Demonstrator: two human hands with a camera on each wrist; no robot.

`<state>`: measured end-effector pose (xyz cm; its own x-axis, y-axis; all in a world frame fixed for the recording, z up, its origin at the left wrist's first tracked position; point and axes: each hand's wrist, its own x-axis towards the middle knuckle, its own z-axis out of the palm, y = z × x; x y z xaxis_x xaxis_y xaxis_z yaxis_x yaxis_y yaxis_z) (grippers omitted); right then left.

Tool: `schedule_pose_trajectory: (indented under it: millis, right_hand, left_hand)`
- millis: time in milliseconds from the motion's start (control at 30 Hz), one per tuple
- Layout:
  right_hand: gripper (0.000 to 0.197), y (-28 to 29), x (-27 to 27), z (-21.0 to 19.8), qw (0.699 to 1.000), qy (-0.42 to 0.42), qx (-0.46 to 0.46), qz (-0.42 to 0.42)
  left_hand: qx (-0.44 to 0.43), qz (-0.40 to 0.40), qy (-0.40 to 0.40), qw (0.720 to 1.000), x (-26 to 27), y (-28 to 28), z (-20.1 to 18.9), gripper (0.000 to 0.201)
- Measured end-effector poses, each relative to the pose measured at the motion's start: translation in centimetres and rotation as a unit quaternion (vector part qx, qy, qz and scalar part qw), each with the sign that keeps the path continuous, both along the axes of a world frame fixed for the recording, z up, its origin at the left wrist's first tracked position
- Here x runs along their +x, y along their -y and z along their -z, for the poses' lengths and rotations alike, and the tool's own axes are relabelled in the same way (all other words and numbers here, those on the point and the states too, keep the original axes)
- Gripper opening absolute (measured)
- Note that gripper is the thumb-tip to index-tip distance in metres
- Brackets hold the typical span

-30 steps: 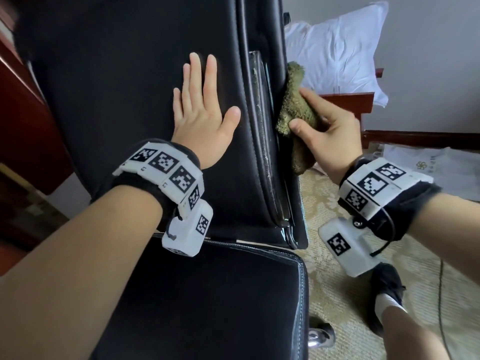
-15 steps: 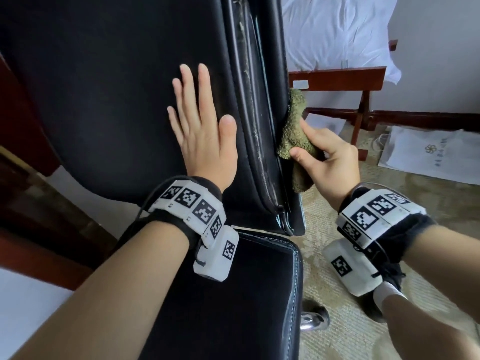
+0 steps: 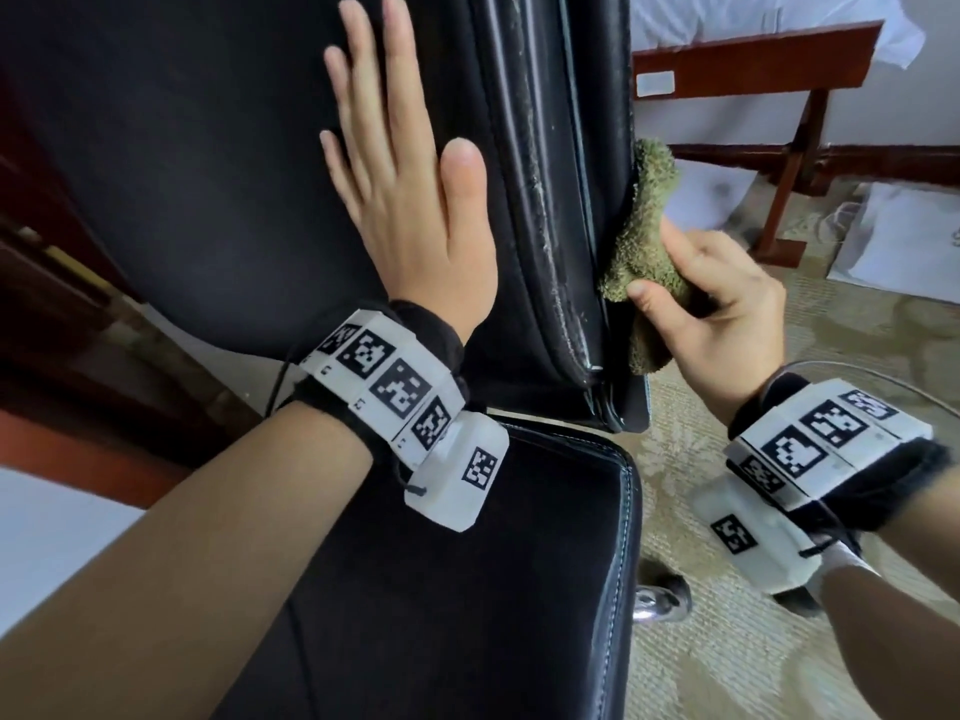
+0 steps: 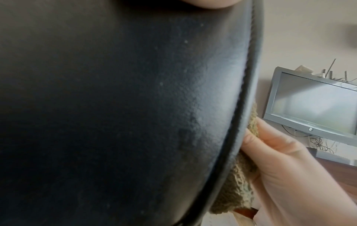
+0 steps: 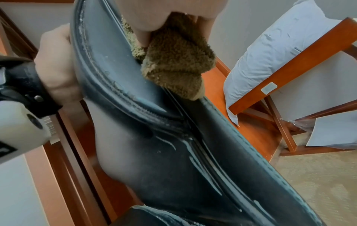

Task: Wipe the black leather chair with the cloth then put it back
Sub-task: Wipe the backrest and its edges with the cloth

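Cloth (image 3: 644, 252): soft, light, bunches easily; right hand (image 3: 727, 309) pinches it against chair (image 3: 208, 174) edge. Left hand (image 3: 410, 200): flat, fingers straight, bracing chair.

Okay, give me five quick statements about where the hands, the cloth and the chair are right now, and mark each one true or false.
1. The left hand lies flat with straight fingers on the chair backrest. True.
2. The right hand holds the green cloth against the backrest's side edge. True.
3. The cloth lies spread out on the chair seat. False: it is bunched in the right hand, off the seat.
4. The left hand also grips the cloth. False: it touches only the leather.
5. A white pillow rests on the wooden frame behind the chair. True.
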<state>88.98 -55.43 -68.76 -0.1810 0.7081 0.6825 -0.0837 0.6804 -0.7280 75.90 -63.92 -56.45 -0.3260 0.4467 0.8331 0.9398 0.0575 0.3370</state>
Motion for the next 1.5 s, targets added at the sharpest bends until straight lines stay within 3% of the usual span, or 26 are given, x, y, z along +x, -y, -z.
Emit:
schedule_pose_trajectory:
  millis: [167,267,467,767,1033,1100,1233,1400,1500]
  right_hand:
    - [0.050,0.9,-0.3,0.7,0.999,-0.019,-0.035,-0.002]
    - [0.050,0.8,-0.3,-1.2,0.998,-0.040,-0.054,0.001]
    - [0.047,1.2,-1.8,-5.3,0.997,-0.076,0.005,0.016]
    - [0.045,2.4,-1.5,1.4,0.998,-0.017,-0.006,0.060]
    - [0.047,3.2,-0.9,3.1,0.997,0.004,-0.049,0.060]
    - [0.046,3.2,-0.3,2.6,0.996,0.013,-0.076,0.051]
    - [0.045,2.9,0.7,-0.3,0.986,-0.022,-0.164,0.015]
    - [0.046,2.0,-0.1,-6.1,0.997,-0.031,-0.067,0.012]
    - [0.045,1.8,-1.1,-5.8,0.998,-0.028,-0.051,0.030]
  left_hand:
    - [0.020,-0.001,-0.013,1.000,-0.2,-0.2,0.4,0.080]
    - [0.027,0.001,-0.008,1.000,-0.4,-0.4,0.4,0.080]
    - [0.022,0.002,0.000,1.000,0.0,0.0,0.0,0.082]
    - [0.019,-0.003,-0.016,1.000,-0.3,-0.2,0.4,0.080]
    - [-0.009,0.006,0.014,1.000,0.2,0.3,0.0,0.077]
    - [-0.020,0.021,0.029,0.999,0.3,0.6,0.0,0.067]
    - [-0.063,0.064,0.095,0.991,0.4,1.8,-0.1,0.073]
    - [-0.101,0.100,0.140,0.980,0.4,2.5,-0.3,0.066]
    - [-0.108,0.095,0.141,0.980,0.4,2.5,-0.3,0.063]
